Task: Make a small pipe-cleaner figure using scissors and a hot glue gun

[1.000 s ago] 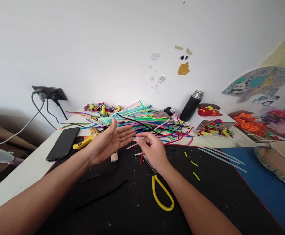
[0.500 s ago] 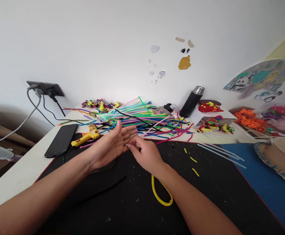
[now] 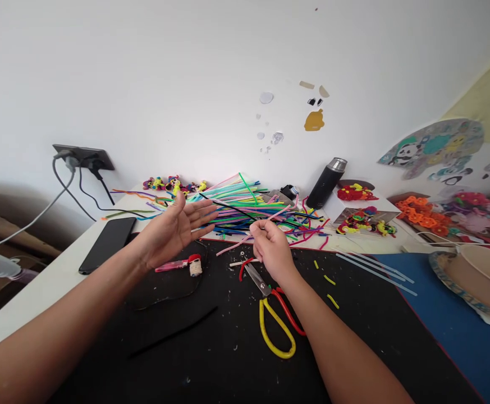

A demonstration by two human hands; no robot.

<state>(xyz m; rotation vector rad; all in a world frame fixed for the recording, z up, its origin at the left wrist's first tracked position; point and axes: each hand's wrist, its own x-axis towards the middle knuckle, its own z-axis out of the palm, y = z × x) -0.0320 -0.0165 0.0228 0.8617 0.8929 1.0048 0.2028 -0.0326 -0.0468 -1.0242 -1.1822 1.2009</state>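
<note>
My left hand is raised palm-up over the black mat, its fingers spread and nothing in it. To its right, my right hand has its fingers curled together in a pinch; what they hold, if anything, cannot be made out. Scissors with one yellow and one red handle lie below my right hand, a short red piece by their blades. A small red and cream figure and a pink pen-like item rest under my left hand. Beyond both hands is a heap of coloured pipe cleaners.
A phone lies at the left. A black flask leans near a white box at the back. Pale sticks and short yellow pieces are on the right. A black pipe cleaner lies in front.
My hands have moved apart, the left one leftward and the right one rightward. The scissor blades, red handle and small figure now show; the yellow glue gun is hidden behind my left hand.
</note>
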